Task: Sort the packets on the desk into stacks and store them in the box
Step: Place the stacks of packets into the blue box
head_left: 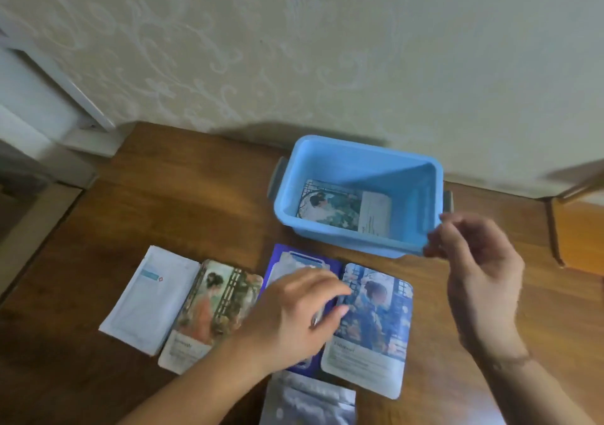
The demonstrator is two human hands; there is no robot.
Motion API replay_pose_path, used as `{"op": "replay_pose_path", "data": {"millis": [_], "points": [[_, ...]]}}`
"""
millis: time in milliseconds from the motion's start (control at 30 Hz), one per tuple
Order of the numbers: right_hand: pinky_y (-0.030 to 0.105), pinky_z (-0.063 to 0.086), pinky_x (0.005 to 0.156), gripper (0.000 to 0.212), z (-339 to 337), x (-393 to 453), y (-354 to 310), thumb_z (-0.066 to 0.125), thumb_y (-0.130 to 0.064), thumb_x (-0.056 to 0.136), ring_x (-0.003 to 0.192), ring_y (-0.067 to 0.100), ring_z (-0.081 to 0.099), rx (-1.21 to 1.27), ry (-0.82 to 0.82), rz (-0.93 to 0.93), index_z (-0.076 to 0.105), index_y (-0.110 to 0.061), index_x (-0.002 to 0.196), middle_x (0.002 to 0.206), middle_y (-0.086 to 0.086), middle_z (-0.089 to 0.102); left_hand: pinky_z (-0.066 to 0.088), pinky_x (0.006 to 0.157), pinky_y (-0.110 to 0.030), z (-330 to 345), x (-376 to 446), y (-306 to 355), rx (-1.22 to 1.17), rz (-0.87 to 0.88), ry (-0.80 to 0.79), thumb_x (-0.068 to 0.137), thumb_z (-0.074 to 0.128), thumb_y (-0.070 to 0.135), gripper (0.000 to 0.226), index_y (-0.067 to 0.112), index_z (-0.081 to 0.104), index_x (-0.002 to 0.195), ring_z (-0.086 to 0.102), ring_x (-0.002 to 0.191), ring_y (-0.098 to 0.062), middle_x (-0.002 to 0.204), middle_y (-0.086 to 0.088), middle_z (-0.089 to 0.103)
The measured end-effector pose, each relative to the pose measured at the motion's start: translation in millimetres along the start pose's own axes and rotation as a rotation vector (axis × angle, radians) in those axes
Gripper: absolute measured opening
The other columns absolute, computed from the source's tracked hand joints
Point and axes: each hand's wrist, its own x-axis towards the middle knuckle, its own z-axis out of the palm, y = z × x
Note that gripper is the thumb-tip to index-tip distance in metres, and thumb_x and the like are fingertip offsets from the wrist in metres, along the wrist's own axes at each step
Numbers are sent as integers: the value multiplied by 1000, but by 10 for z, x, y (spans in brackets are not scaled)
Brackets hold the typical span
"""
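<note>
A light blue plastic box (356,160) stands on the wooden desk near the wall, with one illustrated packet (330,207) lying flat inside. In a row in front of it lie a white packet (148,297), an orange-toned picture packet (209,313), a purple packet (284,261) and a blue picture packet (376,330). A silver packet (307,398) lies nearest to me. My left hand (294,316) lies over the purple packet, thumb and forefinger pinching the blue picture packet's left edge. My right hand (477,261) hovers by the box's front right corner, loosely curled and holding nothing.
The desk's (183,202) back edge meets a patterned wall. A white frame and the floor show past the desk's left edge. A wooden piece of furniture (575,228) stands at the right, past the desk's right end.
</note>
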Motion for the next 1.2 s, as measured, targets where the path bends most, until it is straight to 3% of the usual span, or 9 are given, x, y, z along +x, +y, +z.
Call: {"op": "replay_pose_path", "data": {"millis": [133, 233, 433, 600, 667, 733, 867, 1000, 1200], "points": [[24, 48, 72, 31, -250, -756, 687, 74, -16, 82, 73, -5, 64, -369, -68, 483, 67, -18, 113, 101, -3, 73, 52, 80, -34, 420, -86, 233, 0, -213, -293, 89, 61, 35, 25, 25, 65, 111, 58, 97, -12, 112, 13, 56], [39, 55, 82, 36, -204, -947, 939, 78, -24, 75, 84, 18, 70, -315, -81, 696, 71, -13, 109, 93, -2, 72, 47, 95, -33, 583, -87, 319, 148, -403, -502, 92, 57, 41, 39, 28, 57, 128, 52, 116, -15, 133, 13, 44], [32, 49, 55, 10, 5, -825, 890, 65, -12, 84, 60, 24, 63, -37, -83, 933, 74, -12, 81, 70, 8, 73, 44, 100, -31, 631, -67, 384, 199, -485, -555, 90, 61, 43, 41, 28, 59, 128, 53, 120, -17, 149, 12, 35], [29, 47, 56, 9, 19, -780, 814, 63, -16, 86, 64, 17, 60, -297, -308, 819, 70, -11, 84, 74, 3, 67, 42, 104, -32, 544, -24, 457, 174, -501, -636, 89, 61, 47, 49, 27, 56, 133, 50, 127, -17, 153, 11, 35], [33, 50, 65, 11, -101, -805, 670, 67, -20, 84, 75, 17, 61, -399, -209, 658, 67, -13, 92, 83, 2, 65, 45, 100, -29, 401, 35, 460, 106, -480, -542, 90, 62, 45, 43, 27, 59, 129, 55, 118, -11, 138, 12, 52], [30, 48, 71, 20, -246, -797, 342, 70, -23, 85, 87, 14, 64, -312, -17, 506, 66, -21, 105, 98, -1, 68, 52, 87, -26, 134, 181, 400, 33, -437, -158, 89, 65, 37, 27, 25, 68, 113, 61, 101, -6, 111, 13, 65], [32, 52, 90, 28, -156, -257, -398, 57, -23, 97, 104, 16, 68, 430, -59, 431, 61, -15, 123, 115, 4, 71, 54, 82, -26, -491, 674, -49, -146, -477, 546, 91, 63, 19, 20, 15, 65, 110, 63, 98, -11, 109, 0, 64], [44, 25, 118, 69, 310, 738, -372, 42, -38, 103, 144, 37, 26, 518, -324, 860, 14, 0, 153, 157, 25, 23, 47, 98, -35, -541, 1021, -532, -192, -817, 347, 95, 59, 27, 38, 14, 58, 130, 59, 116, -18, 132, -5, 60], [45, 29, 114, 58, 704, 1171, 44, 41, -40, 103, 140, 33, 33, 28, -376, 867, 25, -9, 149, 150, 13, 34, 45, 80, -25, -516, 973, -619, -42, -689, 236, 94, 60, 18, 26, 12, 68, 118, 60, 95, -13, 108, 0, 69]]}}
